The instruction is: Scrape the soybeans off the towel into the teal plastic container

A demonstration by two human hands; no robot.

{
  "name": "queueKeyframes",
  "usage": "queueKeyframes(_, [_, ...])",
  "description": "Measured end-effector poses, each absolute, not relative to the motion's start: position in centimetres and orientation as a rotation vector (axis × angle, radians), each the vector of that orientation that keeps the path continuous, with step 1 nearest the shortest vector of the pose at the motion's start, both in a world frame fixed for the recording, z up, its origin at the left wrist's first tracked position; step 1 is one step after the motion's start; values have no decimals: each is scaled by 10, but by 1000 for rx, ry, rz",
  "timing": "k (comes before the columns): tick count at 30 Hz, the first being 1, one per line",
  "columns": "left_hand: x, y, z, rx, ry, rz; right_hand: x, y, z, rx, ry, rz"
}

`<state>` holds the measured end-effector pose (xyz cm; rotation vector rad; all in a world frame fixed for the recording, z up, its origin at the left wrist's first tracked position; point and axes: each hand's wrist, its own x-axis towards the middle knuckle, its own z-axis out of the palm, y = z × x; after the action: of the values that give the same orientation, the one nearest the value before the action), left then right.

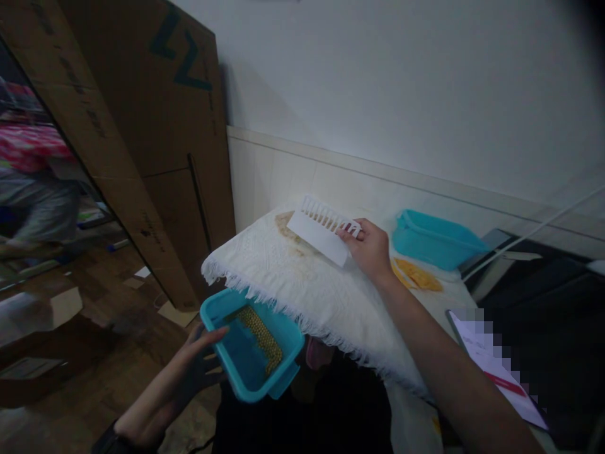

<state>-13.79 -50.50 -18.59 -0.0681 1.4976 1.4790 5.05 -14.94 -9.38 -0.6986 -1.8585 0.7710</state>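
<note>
My left hand [203, 353] grips the rim of a blue plastic basin [250, 391] beside the table's fringed edge, thumb over the rim. Small yellowish beans [259, 334] lie along the basin's far side. My right hand [371, 243] is closed on one end of a white slotted plastic scraper [316, 233], held over the tabletop with its slots facing the wall. Close to the scraper, a patch of small tan grains [286, 224] rests on the white fringed cloth [265, 255].
Behind my right hand stands another blue basin [435, 239], with a yellow cloth [416, 275] before it. A paper sheet [496, 372] lies at the right. A tall cardboard box [155, 139] stands left against the wall. A person in a red patterned top [28, 148] is at far left.
</note>
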Motion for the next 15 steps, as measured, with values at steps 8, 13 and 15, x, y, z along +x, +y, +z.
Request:
queueKeyframes(8, [-136,-508,-194,-31,1520,1395,15,-128,-117,-686,-1955,1019])
queueKeyframes(13, [-125,-505,-188,-12,1492,1382,2,-105,-108,-750,-1940,1067])
queueKeyframes(15, [-122,-505,-186,-20,1471,1398,0,-95,-103,-752,-1939,1078])
